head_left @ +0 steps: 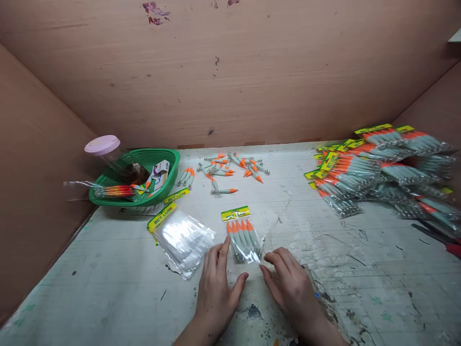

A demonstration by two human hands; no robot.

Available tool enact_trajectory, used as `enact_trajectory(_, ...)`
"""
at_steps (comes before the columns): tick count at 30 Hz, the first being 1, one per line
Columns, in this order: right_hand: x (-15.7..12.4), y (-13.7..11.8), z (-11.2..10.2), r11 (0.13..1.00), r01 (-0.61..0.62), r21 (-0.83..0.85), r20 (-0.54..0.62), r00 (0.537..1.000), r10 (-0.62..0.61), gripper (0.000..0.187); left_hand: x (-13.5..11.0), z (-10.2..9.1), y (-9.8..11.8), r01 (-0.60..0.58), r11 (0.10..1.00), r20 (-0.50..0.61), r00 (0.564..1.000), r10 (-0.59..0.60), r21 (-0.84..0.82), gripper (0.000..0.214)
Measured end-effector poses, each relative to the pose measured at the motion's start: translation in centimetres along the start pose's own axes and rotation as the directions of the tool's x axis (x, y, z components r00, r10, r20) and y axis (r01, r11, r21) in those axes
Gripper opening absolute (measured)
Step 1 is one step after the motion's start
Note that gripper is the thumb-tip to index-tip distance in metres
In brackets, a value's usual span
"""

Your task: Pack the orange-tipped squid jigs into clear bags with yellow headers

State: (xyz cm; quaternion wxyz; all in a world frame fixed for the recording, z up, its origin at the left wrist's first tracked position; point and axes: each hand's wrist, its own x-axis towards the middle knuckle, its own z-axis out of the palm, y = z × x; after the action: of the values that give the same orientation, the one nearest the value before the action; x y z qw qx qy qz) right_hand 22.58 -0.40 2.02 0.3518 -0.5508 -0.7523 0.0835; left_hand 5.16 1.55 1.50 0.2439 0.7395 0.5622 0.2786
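Note:
A clear bag of fishing lures (244,235) lies flat on the table in front of me, its yellow and green header facing away. Several pale lures with orange tips and metal hooks sit side by side inside it. My left hand (218,286) is at the bag's left edge, index finger stretched along it and thumb spread out. Close to the bag's lower right corner is my right hand (288,283), fingers slightly curled and thumb apart from the index finger. Left of the bag lies a stack of empty plastic bags (185,238) with the same header.
Loose lures (230,168) are scattered at the back middle. A green basket (175,168) at the back left holds a pink-lidded jar (103,145) and packed lures. Filled lure bags (382,168) are piled at the right, near a red-handled tool (453,250). Wooden walls enclose the table.

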Motion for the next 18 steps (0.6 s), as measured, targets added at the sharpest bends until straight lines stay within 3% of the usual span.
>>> enact_trajectory(2, -0.1, -0.9, -0.4, 0.991, 0.0, 0.134, 0.076, 0.997, -0.011, 0.014, -0.6, -0.2, 0.2, 0.179, 0.965, 0.021, 0.984, -0.179, -0.192, 0.058)
enact_trajectory(6, -0.6, -2.0, 1.5, 0.962, -0.018, 0.271, 0.269, 0.961, -0.058, 0.021, -0.4, -0.3, -0.2, 0.412, 0.745, 0.154, 0.907, -0.393, -0.525, 0.056)
enact_trajectory(9, -0.9, -1.9, 3.3, 0.972, -0.049, 0.231, 0.313, 0.949, -0.026, 0.019, -0.1, 0.0, -0.7, 0.472, 0.639, 0.213, 0.872, -0.441, -0.607, 0.061)
enact_trajectory(18, -0.9, -1.6, 4.5, 0.981, -0.028, 0.193, 0.267, 0.963, -0.025, 0.016, 0.1, 0.4, -1.9, 0.499, 0.638, 0.271, 0.863, -0.425, -0.587, 0.061)
